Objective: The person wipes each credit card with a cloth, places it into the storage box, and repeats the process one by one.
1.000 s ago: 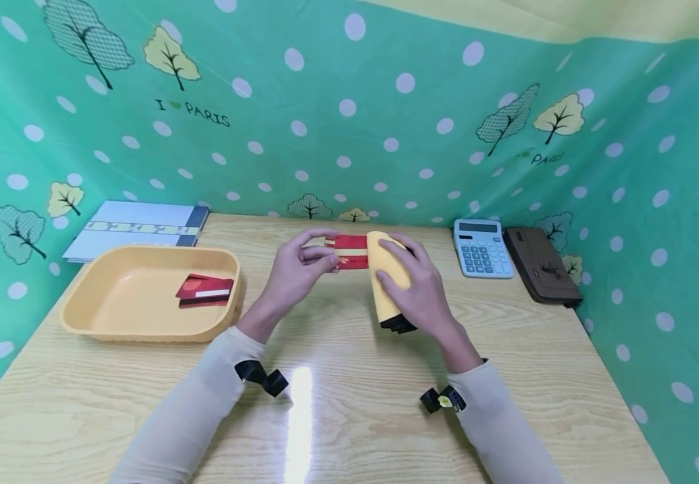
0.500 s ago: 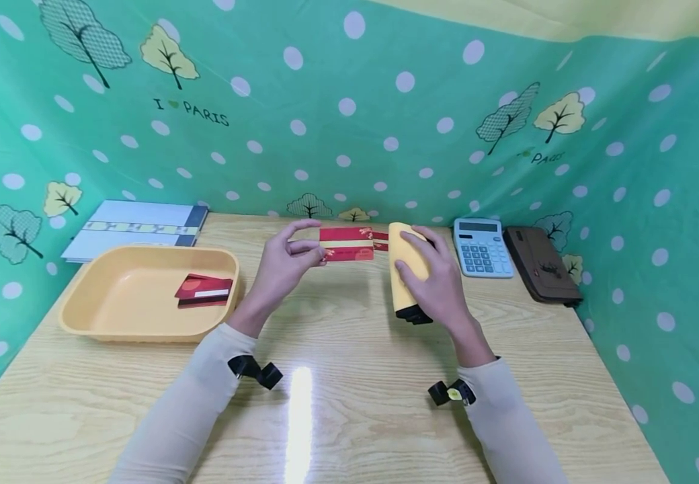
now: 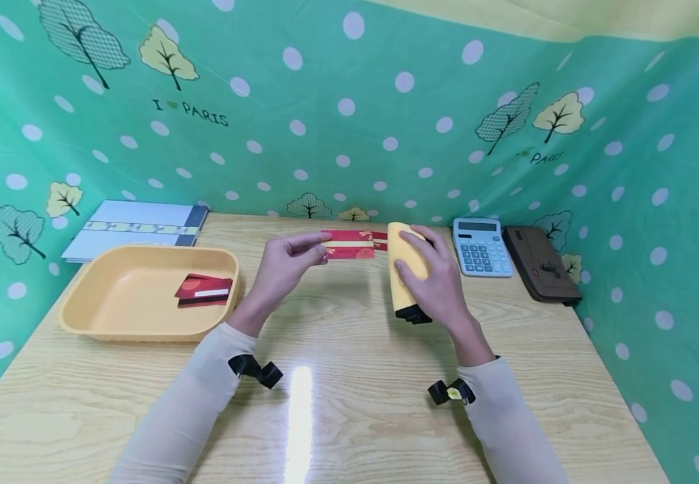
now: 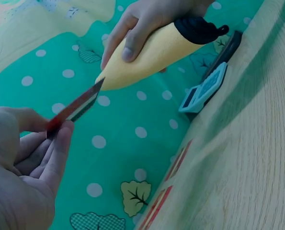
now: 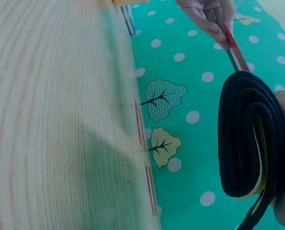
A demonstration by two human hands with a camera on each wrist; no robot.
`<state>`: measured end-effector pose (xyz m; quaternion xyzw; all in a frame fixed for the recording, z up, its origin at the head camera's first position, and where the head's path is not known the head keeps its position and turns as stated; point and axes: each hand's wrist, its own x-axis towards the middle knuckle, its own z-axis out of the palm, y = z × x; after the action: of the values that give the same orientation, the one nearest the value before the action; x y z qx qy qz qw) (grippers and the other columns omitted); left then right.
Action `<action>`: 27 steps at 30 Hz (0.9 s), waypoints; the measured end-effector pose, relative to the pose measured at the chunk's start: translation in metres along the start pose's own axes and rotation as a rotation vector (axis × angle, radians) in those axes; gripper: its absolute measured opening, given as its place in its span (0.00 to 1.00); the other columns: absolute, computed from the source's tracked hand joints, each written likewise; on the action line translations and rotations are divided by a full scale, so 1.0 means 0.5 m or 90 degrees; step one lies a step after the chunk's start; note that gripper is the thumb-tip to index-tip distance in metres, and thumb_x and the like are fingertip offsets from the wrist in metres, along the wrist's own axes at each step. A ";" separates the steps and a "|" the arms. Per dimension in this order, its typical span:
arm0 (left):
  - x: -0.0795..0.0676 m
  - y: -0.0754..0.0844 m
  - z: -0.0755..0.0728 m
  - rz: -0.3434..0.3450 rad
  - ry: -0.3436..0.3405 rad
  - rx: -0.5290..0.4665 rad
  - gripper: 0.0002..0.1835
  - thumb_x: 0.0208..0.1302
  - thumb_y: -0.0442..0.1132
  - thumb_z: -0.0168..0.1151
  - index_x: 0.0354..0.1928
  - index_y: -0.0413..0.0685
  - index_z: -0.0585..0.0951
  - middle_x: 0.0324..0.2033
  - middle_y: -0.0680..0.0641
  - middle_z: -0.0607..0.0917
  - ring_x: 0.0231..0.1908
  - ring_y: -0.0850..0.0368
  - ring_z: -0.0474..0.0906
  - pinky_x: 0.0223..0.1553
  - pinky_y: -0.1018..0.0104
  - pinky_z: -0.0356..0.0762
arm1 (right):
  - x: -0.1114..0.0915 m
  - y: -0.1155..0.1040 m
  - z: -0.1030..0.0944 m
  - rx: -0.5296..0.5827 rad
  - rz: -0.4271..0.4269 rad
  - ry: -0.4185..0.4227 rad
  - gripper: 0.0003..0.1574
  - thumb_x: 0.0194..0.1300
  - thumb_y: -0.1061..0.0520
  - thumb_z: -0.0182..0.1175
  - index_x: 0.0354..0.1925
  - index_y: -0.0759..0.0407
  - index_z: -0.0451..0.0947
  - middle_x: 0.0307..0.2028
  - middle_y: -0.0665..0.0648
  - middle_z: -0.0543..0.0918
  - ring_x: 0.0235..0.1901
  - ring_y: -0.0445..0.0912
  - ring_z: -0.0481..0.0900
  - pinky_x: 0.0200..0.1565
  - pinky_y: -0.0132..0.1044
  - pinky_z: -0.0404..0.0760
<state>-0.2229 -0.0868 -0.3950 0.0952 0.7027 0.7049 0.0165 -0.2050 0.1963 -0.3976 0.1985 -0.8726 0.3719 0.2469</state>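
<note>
In the head view my left hand point(image 3: 283, 269) pinches a red card point(image 3: 349, 244) by its left end, between thumb and fingers. The card has a pale yellow stripe on the face turned to the head camera; its other side shows a dark and a white band in the left wrist view. A rolled yellow cloth point(image 3: 405, 269) with black edging is gripped in my right hand point(image 3: 437, 279). A narrow gap separates card and cloth in the head view. The right wrist view looks onto the coiled black end of the cloth point(image 5: 243, 139).
Red striped cards point(image 5: 151, 189) lie along the table's back edge. To the left stands a yellow basket point(image 3: 104, 333) holding red cards point(image 3: 204, 290), with a notebook point(image 3: 138, 228) behind it. A blue calculator point(image 3: 482, 249) and a brown wallet point(image 3: 541, 265) lie at the right.
Over the second, the cloth and right hand have moved right and the left hand slightly left, opening a gap between card and cloth. Lately only the left fingers shifted, drawing together on the card.
</note>
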 end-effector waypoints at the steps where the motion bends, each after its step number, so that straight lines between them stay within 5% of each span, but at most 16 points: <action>1: 0.000 0.001 -0.001 -0.001 0.001 0.002 0.16 0.71 0.34 0.64 0.59 0.41 0.85 0.53 0.35 0.88 0.42 0.57 0.90 0.52 0.67 0.88 | 0.000 0.000 0.000 0.001 0.000 0.000 0.31 0.66 0.58 0.70 0.67 0.54 0.78 0.69 0.59 0.75 0.67 0.57 0.75 0.61 0.55 0.78; 17: 0.003 -0.011 0.002 0.052 0.011 -0.030 0.18 0.73 0.27 0.58 0.62 0.36 0.82 0.59 0.34 0.85 0.42 0.64 0.90 0.54 0.68 0.87 | -0.003 0.008 0.005 -0.002 -0.021 0.003 0.30 0.65 0.59 0.70 0.65 0.56 0.79 0.68 0.63 0.76 0.67 0.57 0.74 0.64 0.57 0.77; 27: 0.002 -0.015 0.004 0.069 0.046 -0.085 0.15 0.73 0.32 0.62 0.54 0.27 0.83 0.35 0.44 0.92 0.32 0.62 0.89 0.42 0.68 0.90 | -0.005 0.009 0.008 0.002 -0.022 -0.006 0.30 0.66 0.58 0.70 0.66 0.54 0.79 0.68 0.62 0.75 0.68 0.56 0.73 0.64 0.56 0.77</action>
<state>-0.2242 -0.0846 -0.4021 0.1064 0.6478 0.7532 -0.0407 -0.2066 0.1967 -0.4041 0.2159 -0.8695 0.3682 0.2487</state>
